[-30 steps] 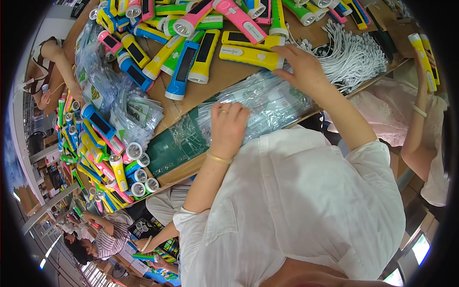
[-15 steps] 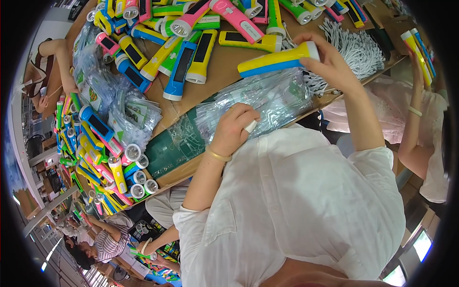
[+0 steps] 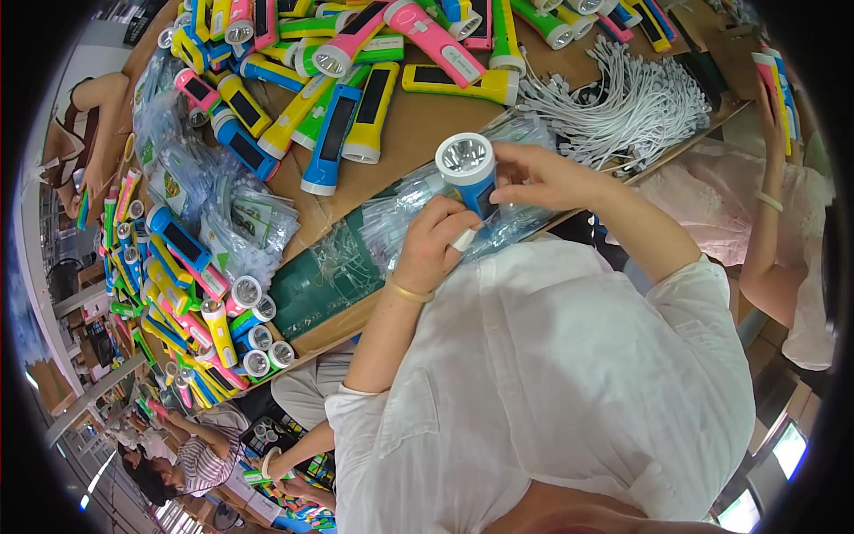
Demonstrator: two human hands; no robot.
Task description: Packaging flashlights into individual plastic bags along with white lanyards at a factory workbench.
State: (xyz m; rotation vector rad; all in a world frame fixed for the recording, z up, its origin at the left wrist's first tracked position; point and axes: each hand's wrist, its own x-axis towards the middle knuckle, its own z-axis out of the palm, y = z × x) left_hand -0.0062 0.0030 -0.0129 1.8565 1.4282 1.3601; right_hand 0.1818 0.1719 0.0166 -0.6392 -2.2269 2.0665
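Note:
Lens end up, a flashlight (image 3: 469, 169) with a white head and blue body stands tilted in front of my chest. My right hand (image 3: 547, 181) grips it from the right, thumb and fingers around the body. Close against its lower left side is my left hand (image 3: 433, 242), fingers curled onto clear plastic bags (image 3: 396, 218); a white wrap covers one fingertip. The flashlight's lower end is hidden by my left fingers and the plastic. More clear bags lie under both hands, on a green mat (image 3: 316, 285) at the table's near edge.
Many colourful flashlights (image 3: 334, 138) cover the table's far side, with another heap (image 3: 196, 303) at left. White cables (image 3: 623, 107) are bundled at right. Printed clear bags (image 3: 236, 209) lie left. Co-workers sit on both sides; the right one's hand (image 3: 772, 111) holds flashlights.
My right hand has brought the flashlight down and left, turning it from lying level to lens up beside my left hand. My left hand has barely moved.

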